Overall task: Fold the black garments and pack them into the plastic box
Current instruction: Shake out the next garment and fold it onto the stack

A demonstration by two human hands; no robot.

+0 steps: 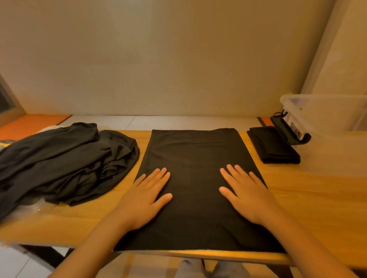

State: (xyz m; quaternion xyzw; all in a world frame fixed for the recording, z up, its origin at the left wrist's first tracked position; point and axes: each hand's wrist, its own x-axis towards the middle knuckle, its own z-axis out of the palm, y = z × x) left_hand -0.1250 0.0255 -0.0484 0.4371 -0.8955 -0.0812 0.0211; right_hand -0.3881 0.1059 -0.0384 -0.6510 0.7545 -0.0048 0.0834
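Note:
A black garment (196, 156) lies flat as a long rectangle in the middle of the wooden table (322, 202). My left hand (147, 198) presses flat on its left side, fingers straight. My right hand (245, 195) presses flat on its right side, fingers spread. A loose heap of black garments (59, 163) sits at the left. A small folded black garment (276, 148) lies at the right, beside the clear plastic box (336, 131).
A black pouch with a strap (287, 128) leans against the box's left wall. Crumpled clear plastic (34, 208) peeks out under the heap. The wall runs close behind the table. My feet show below the table's front edge.

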